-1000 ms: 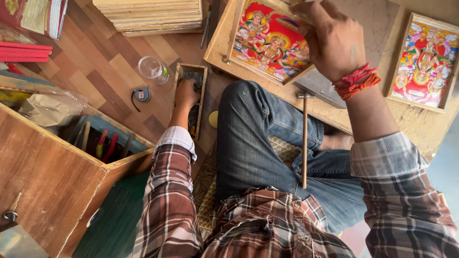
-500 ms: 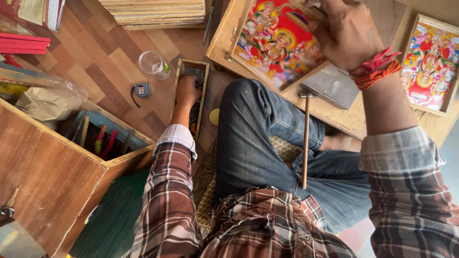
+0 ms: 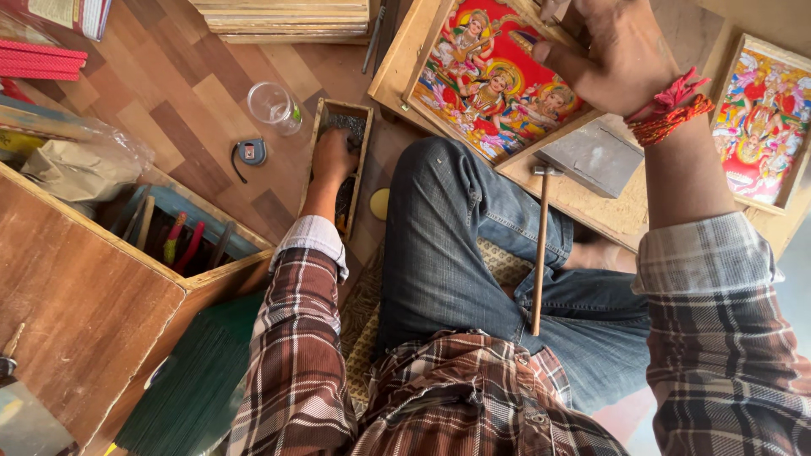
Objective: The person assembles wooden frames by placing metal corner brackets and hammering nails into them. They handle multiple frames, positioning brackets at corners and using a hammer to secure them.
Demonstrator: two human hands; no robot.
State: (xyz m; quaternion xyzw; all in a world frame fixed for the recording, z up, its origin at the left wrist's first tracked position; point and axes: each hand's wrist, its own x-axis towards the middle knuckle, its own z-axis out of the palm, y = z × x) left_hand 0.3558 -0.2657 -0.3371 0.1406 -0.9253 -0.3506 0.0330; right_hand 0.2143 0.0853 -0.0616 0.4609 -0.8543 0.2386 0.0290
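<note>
Nearest, across the lap on blue jeans: a hammer (image 3: 539,249), thin wooden handle, small metal head toward the board. Top-heavy by the look of it, stiff, best gripped low on the handle; untouched by either hand.

Further out on the left, left hand (image 3: 334,158) reaching down into a narrow wooden tray (image 3: 322,127) on the floor, fingers buried among small dark bits, likely nails or tacks; grip hidden, so open or closed cannot be told. Small, hard, loose pieces, probably sharp and easy to spill; better pinched than scooped.

On the right, right hand (image 3: 612,55) closed around the upper edge of a framed picture (image 3: 486,84), colourful print in a wooden frame, lying tilted on a low wooden board (image 3: 591,207). Frame rigid and probably light; printed face likely easy to scratch, so better held by the wooden edges. Grey metal block (image 3: 596,156) just beside its lower corner, probably heavy, crowding that side.

Around: second framed picture (image 3: 756,127) at far right, a clear glass (image 3: 272,105) and a small tape measure (image 3: 250,153) near the tray, open wooden box (image 3: 110,253) with tools at left, stacked frames (image 3: 283,17) farthest off.
</note>
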